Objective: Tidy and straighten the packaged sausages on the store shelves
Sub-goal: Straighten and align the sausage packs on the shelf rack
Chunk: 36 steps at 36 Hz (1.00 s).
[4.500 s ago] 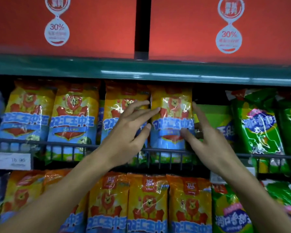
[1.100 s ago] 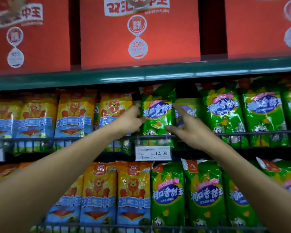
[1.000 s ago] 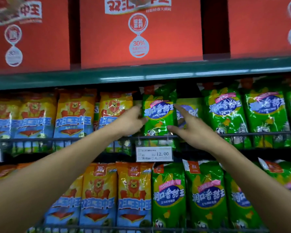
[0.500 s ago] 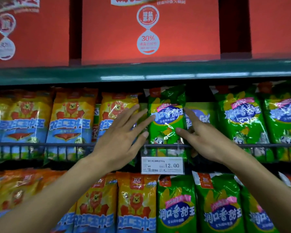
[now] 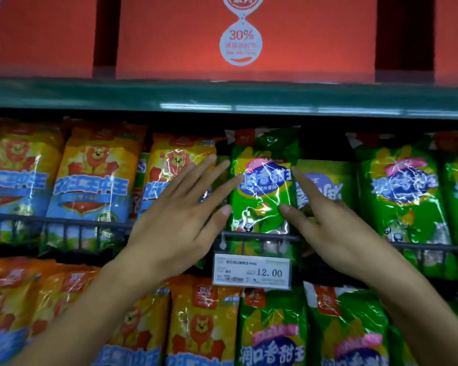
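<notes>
Head view looks up at a middle shelf where a green sausage pack [image 5: 259,191] stands upright behind the wire rail [image 5: 64,223], its long axis vertical, printed face toward the aisle and its red-tabbed top edge close under the green shelf lip [image 5: 222,97]. The left hand [image 5: 180,220] lies flat with fingers straight and spread, fingertips reaching the pack's left edge and partly covering the neighbouring orange pack [image 5: 175,175]. The right hand [image 5: 328,228] is likewise uncurled, its forefinger along the pack's right edge and its thumb at the lower right corner; neither hand grips anything. Whether the fingertips actually press the wrapper or sit just off it is hard to judge from this angle.

Just right of the green sausage pack, a second green pack [image 5: 325,186] sits lower and further back, leaving a dark gap above it. More green packs [image 5: 402,196] stand upright to the right, and orange packs [image 5: 90,178] fill the row to the left, edges touching. A price tag [image 5: 251,272] reading 12.00 hangs from the rail directly below the held-between pack. Red cartons [image 5: 243,35] line the shelf above, and the lower shelf carries orange packs on the left and green ones on the right.
</notes>
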{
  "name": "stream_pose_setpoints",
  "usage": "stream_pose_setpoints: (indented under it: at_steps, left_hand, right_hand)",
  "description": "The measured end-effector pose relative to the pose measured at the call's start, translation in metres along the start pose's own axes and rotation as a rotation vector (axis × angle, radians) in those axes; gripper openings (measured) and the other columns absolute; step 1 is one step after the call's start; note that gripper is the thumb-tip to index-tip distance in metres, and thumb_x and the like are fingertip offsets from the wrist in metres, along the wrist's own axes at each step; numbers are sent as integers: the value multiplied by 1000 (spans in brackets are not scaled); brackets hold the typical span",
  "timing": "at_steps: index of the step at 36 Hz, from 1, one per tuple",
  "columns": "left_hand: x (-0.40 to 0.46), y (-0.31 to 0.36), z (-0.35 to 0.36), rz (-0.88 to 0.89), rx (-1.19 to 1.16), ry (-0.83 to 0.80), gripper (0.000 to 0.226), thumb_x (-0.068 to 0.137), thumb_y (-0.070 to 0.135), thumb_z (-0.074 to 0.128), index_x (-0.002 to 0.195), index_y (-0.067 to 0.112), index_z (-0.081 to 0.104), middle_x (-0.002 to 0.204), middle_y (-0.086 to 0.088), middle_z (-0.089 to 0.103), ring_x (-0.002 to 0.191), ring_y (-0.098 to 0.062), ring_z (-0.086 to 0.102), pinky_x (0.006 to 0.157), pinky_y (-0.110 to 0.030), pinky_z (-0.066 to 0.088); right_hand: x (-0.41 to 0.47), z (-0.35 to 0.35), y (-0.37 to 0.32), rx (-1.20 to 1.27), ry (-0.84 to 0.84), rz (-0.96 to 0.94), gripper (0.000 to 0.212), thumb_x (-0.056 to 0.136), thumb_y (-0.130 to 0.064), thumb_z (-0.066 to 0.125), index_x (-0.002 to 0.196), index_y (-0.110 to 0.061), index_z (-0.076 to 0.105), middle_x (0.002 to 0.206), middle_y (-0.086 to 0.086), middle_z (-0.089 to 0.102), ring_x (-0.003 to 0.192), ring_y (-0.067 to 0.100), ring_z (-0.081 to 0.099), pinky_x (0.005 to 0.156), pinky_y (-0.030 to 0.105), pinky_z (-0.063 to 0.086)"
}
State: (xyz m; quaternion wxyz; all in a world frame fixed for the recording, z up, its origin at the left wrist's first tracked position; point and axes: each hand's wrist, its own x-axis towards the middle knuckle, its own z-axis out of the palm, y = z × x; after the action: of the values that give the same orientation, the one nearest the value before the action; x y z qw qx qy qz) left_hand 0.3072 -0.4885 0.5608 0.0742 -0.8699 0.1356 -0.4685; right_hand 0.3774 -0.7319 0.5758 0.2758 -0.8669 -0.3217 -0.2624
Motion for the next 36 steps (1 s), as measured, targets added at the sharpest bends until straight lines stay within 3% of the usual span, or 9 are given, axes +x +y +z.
stream_pose_setpoints:
  at_steps: [3,5,7,12,19,23,27,33,36]
  left_hand:
    - [1,1,-2,7,-15,-8,52,109,46,19,160,38,13,167,21,-2,154,-4,-13,124,-32,-8]
    - [1,2,-4,7,-27,-22,53,108,47,20,160,39,12,166,25,-3,153,-4,-13,123,-33,-8]
    - [1,2,-5,0,-45,-40,53,108,49,21,159,41,10,165,28,-4,153,-3,-14,123,-32,-9]
    - [0,5,-10,-17,-87,-68,54,107,52,20,158,44,8,163,32,-7,151,0,-19,120,-26,-14]
    - [-1,4,-15,-35,-207,-92,58,99,67,15,155,53,8,160,38,-12,149,4,-22,119,-21,-20]
    - [0,0,-17,-34,-239,-124,62,96,72,13,154,55,6,160,37,-13,149,2,-24,123,-37,-10]
    - [0,-1,-15,-23,-229,-120,63,94,73,13,154,55,6,160,36,-14,149,2,-24,123,-32,-16]
    - [3,-5,-16,9,-247,-100,64,94,73,21,154,53,15,162,34,-6,150,2,-19,118,-19,-21]
    - [6,-2,-14,-11,-336,-13,59,94,67,34,148,45,41,162,30,18,153,0,-2,124,-29,-7]
  right_hand:
    - [-3,0,2,-9,-37,-22,74,101,-52,41,157,-46,-6,61,-10,64,60,6,61,61,22,51]
    - [-6,-1,2,-50,-62,-35,74,102,-53,39,156,-46,-11,73,-3,69,64,12,64,71,40,55]
    - [-11,-2,0,-139,-61,-9,72,102,-55,33,156,-44,-13,71,-1,62,67,18,61,70,45,53]
    - [-18,0,-4,-313,-20,32,67,103,-57,19,156,-39,-17,85,-5,61,80,22,61,74,40,53]
    - [-19,4,-8,-350,51,59,64,104,-57,22,159,-38,-6,73,-7,54,78,24,61,69,38,51]
    - [-17,5,-7,-347,65,58,63,105,-55,26,159,-37,-2,69,-5,52,72,24,59,66,39,50]
    - [-22,5,-7,-309,132,-11,61,105,-53,30,160,-35,10,93,-5,65,83,21,62,63,36,47]
    - [-35,-15,12,13,293,-142,46,101,-35,57,144,-22,50,137,-3,58,126,14,53,107,37,44]
    - [-55,-49,34,47,432,-122,45,98,-30,62,140,-18,55,136,-3,59,126,9,52,110,27,40]
